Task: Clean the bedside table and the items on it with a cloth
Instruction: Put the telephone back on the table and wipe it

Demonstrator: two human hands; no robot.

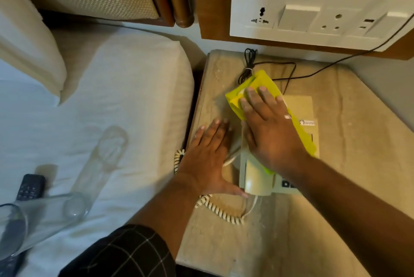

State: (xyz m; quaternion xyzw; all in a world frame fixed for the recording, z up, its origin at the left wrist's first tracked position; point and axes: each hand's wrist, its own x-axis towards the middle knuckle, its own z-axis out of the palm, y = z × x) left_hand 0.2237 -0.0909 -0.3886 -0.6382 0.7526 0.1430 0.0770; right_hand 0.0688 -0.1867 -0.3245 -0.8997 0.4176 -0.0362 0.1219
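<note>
Bedside table (349,142): beige stone-look top, smooth, mottled, squared edges; you are mid-task.

Cloth (257,84): yellow, thin, folded flat; it lies over the telephone (255,178), toward the table's back edge, under your right hand (268,129).

Right hand: palm down, fingers spread and pressed flat on the cloth; no pinch.

Left hand (210,153): fingers together and extended, flat against the telephone's left side near the table's left edge, apparently steadying it.

Telephone: cream plastic, rounded handset, dark keys at its front; coiled striped cord (215,207) trails toward the front-left corner. A black cable (248,64), bundled, sits at the back edge.

Progress, as judged: telephone wiping is under way; the table's bare top, right side and front remain for you to wipe.

Off the table, on the white bed sheet (134,97): two clear glasses (74,207) lying on their sides and a dark remote (30,187); whether wiped, cannot tell.
</note>
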